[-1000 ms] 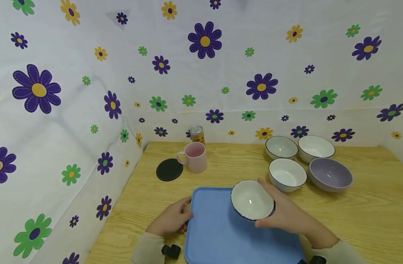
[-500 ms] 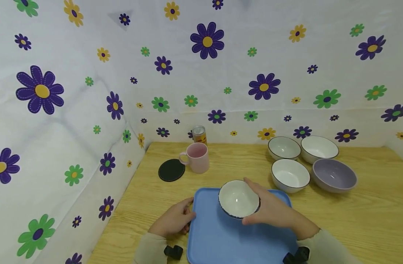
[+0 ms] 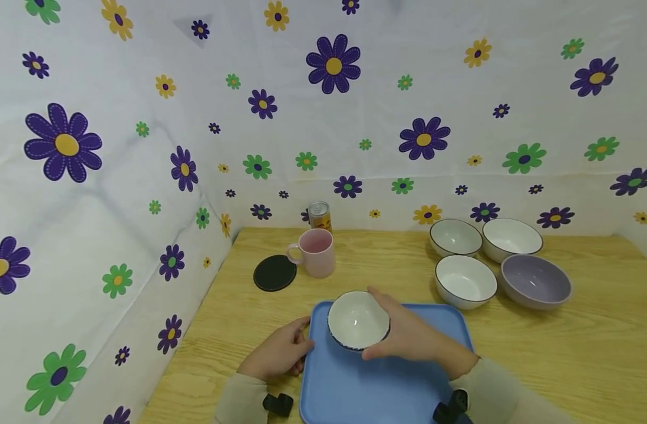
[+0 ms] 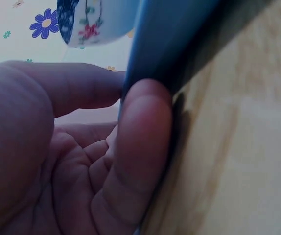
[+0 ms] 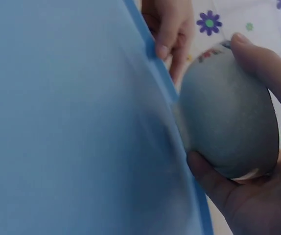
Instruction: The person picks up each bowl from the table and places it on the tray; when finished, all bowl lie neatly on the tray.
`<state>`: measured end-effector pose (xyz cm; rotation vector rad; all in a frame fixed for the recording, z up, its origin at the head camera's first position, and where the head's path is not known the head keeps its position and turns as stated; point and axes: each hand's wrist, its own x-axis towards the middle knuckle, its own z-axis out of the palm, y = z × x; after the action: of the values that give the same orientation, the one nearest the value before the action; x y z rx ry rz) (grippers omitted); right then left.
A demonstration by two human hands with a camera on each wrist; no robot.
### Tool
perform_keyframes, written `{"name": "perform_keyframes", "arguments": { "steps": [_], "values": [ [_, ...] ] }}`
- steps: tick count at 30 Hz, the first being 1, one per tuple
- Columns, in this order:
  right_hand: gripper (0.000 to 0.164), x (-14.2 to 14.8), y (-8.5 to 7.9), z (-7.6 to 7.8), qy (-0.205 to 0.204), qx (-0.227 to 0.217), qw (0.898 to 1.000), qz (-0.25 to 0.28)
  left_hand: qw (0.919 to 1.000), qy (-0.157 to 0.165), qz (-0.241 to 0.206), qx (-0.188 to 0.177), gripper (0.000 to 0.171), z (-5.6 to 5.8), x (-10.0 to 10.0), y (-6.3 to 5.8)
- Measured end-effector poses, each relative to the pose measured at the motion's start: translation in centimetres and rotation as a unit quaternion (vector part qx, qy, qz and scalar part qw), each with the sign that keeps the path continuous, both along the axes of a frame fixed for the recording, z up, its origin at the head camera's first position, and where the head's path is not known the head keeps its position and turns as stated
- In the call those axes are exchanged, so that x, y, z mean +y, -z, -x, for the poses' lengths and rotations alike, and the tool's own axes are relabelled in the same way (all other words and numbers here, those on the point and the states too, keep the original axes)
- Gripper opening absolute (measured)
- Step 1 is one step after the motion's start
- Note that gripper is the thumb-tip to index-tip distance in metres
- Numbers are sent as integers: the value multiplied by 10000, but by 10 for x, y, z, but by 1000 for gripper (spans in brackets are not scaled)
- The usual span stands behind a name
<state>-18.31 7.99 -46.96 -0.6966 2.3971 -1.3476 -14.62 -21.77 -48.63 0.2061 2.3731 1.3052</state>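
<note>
Right hand (image 3: 403,334) angled inward, gripping white bowl (image 3: 355,321) over blue tray (image 3: 376,388), left hand (image 3: 280,351) pinching tray's edge

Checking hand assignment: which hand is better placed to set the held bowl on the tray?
Probably the right hand: it grips the bowl by its side, over the tray. The left hand is occupied holding the tray's edge.
</note>
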Motion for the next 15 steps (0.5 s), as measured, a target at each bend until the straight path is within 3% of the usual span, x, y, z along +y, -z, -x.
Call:
{"name": "perform_keyframes", "arguments": {
  "steps": [10, 15],
  "values": [
    [129, -27, 11, -2, 251, -72, 9993, 272, 9999, -25, 78, -91, 61, 1, -1, 3],
    [129, -33, 11, -1, 151, -4, 9993, 333, 9999, -27, 85, -80, 59, 2, -1, 5]
  ]
}}
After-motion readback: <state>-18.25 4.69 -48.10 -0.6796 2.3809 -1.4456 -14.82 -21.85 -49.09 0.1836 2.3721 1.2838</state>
